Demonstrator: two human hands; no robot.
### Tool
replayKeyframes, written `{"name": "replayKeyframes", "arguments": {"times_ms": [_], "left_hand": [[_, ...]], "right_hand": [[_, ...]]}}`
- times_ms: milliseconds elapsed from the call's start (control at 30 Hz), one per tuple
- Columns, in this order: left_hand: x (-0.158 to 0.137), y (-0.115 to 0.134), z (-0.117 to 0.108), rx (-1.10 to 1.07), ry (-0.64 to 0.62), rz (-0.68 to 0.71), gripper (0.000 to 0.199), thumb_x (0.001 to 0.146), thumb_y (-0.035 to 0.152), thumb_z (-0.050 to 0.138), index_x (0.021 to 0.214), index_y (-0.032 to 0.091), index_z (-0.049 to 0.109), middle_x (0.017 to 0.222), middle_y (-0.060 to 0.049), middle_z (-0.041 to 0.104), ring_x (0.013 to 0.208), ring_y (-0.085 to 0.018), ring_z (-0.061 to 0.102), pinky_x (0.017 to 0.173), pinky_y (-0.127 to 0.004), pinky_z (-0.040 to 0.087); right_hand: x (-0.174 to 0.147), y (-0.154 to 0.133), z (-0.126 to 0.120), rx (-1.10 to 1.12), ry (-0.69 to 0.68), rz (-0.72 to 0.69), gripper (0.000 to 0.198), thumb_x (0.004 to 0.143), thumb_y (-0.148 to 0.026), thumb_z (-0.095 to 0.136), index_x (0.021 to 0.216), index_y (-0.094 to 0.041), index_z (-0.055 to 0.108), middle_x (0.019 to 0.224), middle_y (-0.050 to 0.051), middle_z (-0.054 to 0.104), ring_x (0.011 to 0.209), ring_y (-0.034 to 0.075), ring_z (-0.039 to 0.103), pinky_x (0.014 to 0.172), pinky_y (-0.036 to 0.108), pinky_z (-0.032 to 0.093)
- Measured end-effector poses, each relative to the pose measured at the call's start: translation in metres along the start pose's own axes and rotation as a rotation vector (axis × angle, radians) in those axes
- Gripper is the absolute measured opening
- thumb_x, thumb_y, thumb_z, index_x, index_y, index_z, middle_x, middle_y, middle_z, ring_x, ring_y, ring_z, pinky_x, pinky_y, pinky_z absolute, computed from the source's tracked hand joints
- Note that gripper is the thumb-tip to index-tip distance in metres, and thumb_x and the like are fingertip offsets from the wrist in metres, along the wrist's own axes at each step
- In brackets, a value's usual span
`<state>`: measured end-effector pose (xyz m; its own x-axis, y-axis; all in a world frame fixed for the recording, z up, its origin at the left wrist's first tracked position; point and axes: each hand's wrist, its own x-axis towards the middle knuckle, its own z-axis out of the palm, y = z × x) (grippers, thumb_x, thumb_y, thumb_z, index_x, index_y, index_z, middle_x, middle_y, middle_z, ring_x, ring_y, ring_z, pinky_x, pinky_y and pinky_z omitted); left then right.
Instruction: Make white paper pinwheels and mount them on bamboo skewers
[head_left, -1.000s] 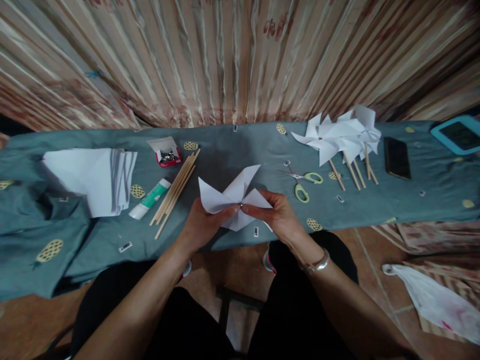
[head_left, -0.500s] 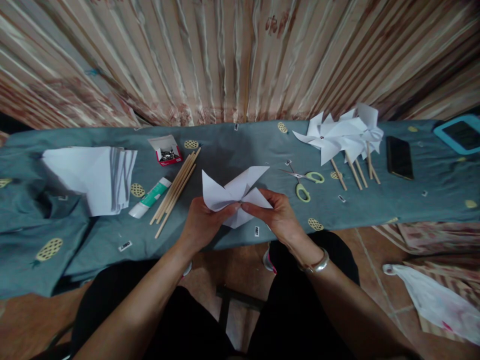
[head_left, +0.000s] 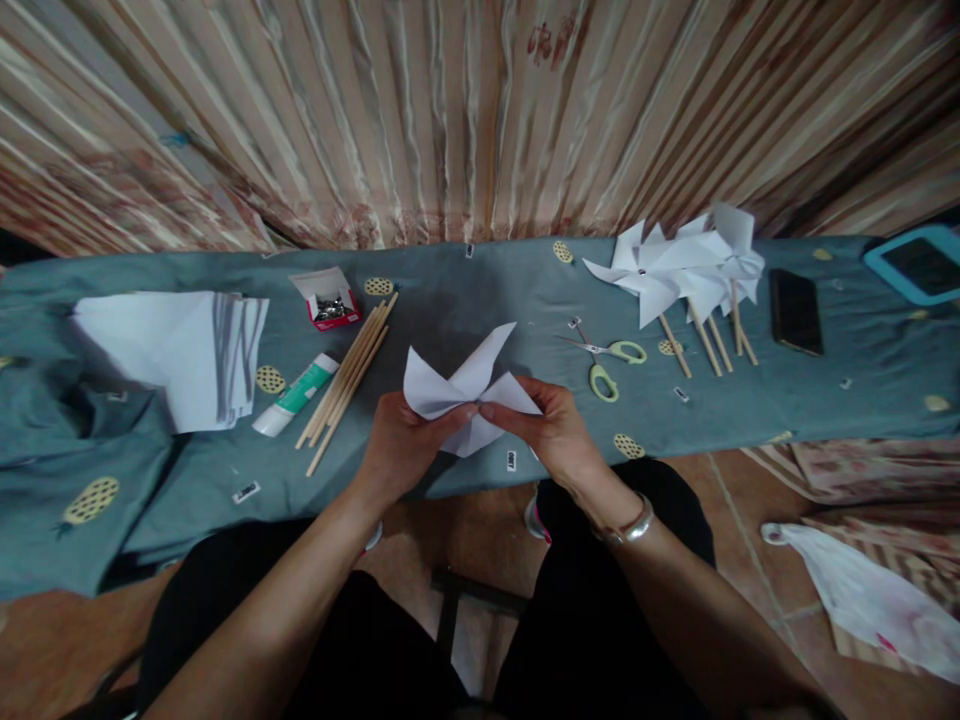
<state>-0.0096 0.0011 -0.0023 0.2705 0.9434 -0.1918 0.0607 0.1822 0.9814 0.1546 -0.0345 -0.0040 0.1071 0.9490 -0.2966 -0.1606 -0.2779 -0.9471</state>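
Note:
A white paper pinwheel (head_left: 474, 372) with folded, curled blades is held over the near edge of the table, between both hands. My left hand (head_left: 406, 440) pinches its left side, the thumb pressed at the centre. From the other side my right hand (head_left: 551, 425) grips the right blade, and its thumb meets the left one at the middle. The fingers behind the paper are hidden. To the left lie several wooden sticks (head_left: 351, 380), a glue stick (head_left: 295, 395) and an open box of metal pins (head_left: 328, 303). Scissors (head_left: 606, 362) with green handles rest at the right.
A stack of white paper (head_left: 169, 350) sits on the left of the cloth-covered table (head_left: 450, 290). Several finished pinwheels (head_left: 682, 265) on sticks lie at the back right, beside a phone (head_left: 796, 312) and a blue-framed device (head_left: 919, 265). A pleated curtain (head_left: 450, 120) hangs behind.
The pinwheel's upper right blade has curled further inward, its tip shifting left. Both thumbs stay at the centre. The whole view has shifted slightly.

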Motion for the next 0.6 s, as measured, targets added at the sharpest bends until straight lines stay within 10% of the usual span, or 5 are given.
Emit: {"name": "replayKeyframes", "arguments": {"times_ms": [600], "left_hand": [[0.0026, -0.0001, 0.0017, -0.119, -0.028, -0.075, 0.031, 0.061, 0.032, 0.082, 0.086, 0.014, 0.078, 0.087, -0.006, 0.078, 0.079, -0.023, 0.072, 0.071, -0.030, 0.057]], "right_hand": [[-0.0058, -0.0053, 0.0072, 0.250, -0.002, 0.177, 0.028, 0.058, -0.030, 0.085, 0.082, -0.021, 0.074, 0.072, -0.002, 0.072, 0.059, 0.014, 0.062, 0.064, 0.030, 0.052]]}}
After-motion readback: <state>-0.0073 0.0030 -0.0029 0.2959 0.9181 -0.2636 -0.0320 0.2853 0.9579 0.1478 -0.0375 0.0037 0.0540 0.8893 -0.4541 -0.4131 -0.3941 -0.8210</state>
